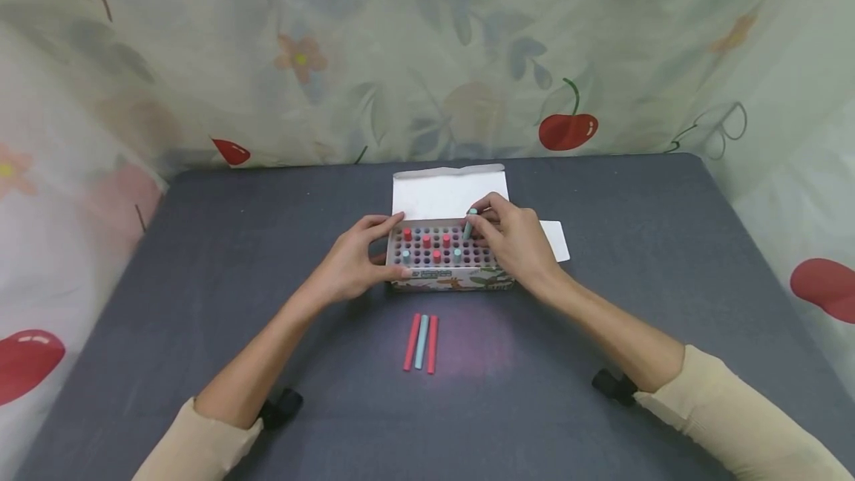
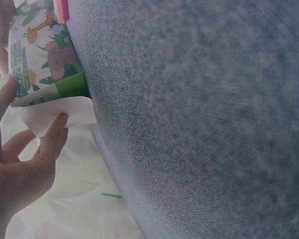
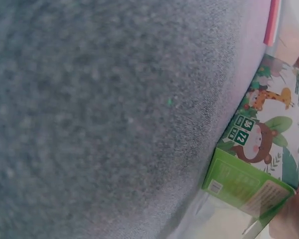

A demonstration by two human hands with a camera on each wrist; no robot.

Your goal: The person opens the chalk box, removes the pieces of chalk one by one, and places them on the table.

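A small printed cardboard box [image 1: 454, 282] stands on the table with its white lid [image 1: 447, 195] folded back and a grid of round holes on top. Several red and light blue chalk sticks poke out of the holes. My left hand [image 1: 350, 258] holds the box at its left end, thumb on the front edge and fingers by the back corner. Over the box's right back part, my right hand [image 1: 524, 243] pinches a light blue chalk stick [image 1: 470, 223], held nearly upright; whether its lower end is in a hole cannot be told. Both wrist views show the box's animal-printed side [image 3: 269, 114].
Two red chalk sticks [image 1: 410, 342] and a light blue one [image 1: 421, 342] lie side by side on the grey table [image 1: 267, 228] in front of the box. A white side flap [image 1: 556, 240] sticks out at the right. A patterned curtain [image 1: 401, 58] hangs behind.
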